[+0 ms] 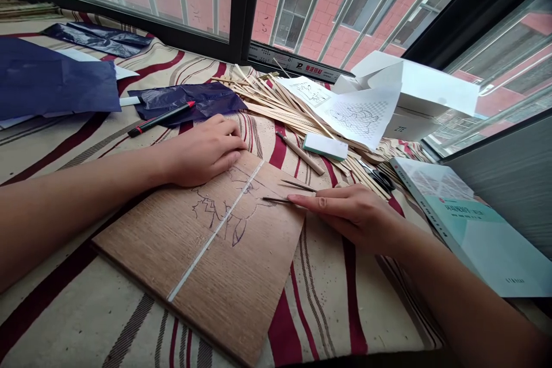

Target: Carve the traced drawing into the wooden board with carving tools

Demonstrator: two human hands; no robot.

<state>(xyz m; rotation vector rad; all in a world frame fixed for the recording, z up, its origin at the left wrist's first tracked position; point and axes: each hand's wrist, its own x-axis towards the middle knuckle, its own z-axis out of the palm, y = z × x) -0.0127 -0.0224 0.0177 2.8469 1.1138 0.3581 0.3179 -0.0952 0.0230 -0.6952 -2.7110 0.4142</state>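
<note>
White box (425, 96) (contents hidden) | left hand (207, 152) resting on board (233, 264) | right hand (362, 215) gripping tweezers (276, 200)

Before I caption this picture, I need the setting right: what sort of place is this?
Probably an improvised craft spot by a window: a wooden board lies on a striped cloth, thin wooden strips are heaped nearby, and beyond the window frame stands a pink building.

ZTE: white box (416, 118) | 铝材 (red lettering): window frame (287, 62) | book (478, 236): title too blurred
</note>
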